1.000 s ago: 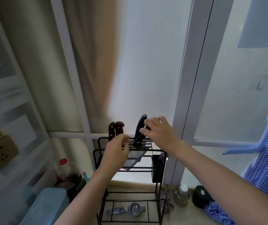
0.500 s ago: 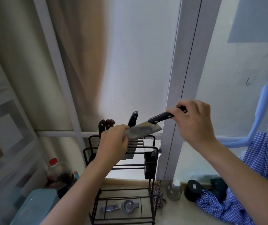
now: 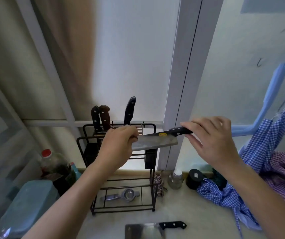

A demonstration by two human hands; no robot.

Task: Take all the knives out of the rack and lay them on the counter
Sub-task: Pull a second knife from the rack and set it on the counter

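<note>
A black wire rack [image 3: 153, 169] stands on the beige counter [image 3: 190, 214] against the window. Three knife handles stick up from its top: two at the left [image 3: 95, 118], one brown, and a black one [image 3: 130, 110] further right. A cleaver [image 3: 157, 143] with a black handle and a yellow sticker is held level in front of the rack top. My right hand [image 3: 212, 140] grips its handle; my left hand [image 3: 117, 147] pinches the blade's far end. Another cleaver [image 3: 153, 228] lies flat on the counter at the bottom edge.
A metal strainer [image 3: 121, 195] lies on the rack's bottom shelf. Left of the rack are a red-capped bottle [image 3: 52, 161] and a blue box [image 3: 26, 204]. To the right stand a small jar [image 3: 175, 178], a black pot [image 3: 195, 178] and checked cloths [image 3: 262, 169].
My right hand drew the cleaver up out of the rack and swung it level to the right. My left hand moved from the rack top onto the blade.
</note>
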